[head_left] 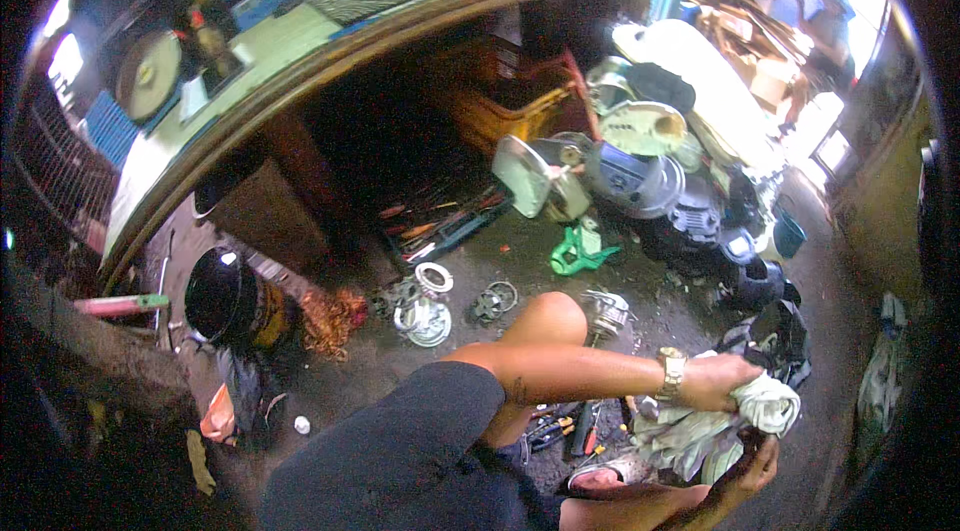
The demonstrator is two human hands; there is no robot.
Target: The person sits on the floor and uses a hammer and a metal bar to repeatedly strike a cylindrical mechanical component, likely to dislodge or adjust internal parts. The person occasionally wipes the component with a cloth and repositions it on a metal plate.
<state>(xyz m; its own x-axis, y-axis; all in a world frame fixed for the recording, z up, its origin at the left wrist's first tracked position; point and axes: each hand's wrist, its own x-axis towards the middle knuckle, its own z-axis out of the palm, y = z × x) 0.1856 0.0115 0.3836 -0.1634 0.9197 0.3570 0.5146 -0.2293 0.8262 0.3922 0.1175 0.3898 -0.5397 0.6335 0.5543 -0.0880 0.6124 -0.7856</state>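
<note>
A whitish cloth [767, 404] is bunched into a roll at the lower right, and a longer, loose part of it hangs down toward my foot. My left hand [715, 381], with a metal-banded watch on the wrist, is closed on the roll from its left side. Just below, my right hand [757, 466] grips the cloth's underside with bent fingers. Whether anything is wrapped inside cannot be seen. Under my arms, several hand tools, among them pliers [550, 430] and a red-and-black handled tool [585, 428], lie on the ground near my sandalled foot.
Metal motor parts [423, 321] and a green plastic piece [580, 250] lie on the dark floor ahead. Appliance housings [640, 176] are heaped beyond. A black bucket-like container [222, 296] stands left, below a long workbench [270, 61]. A person [828, 26] is outside, by an umbrella.
</note>
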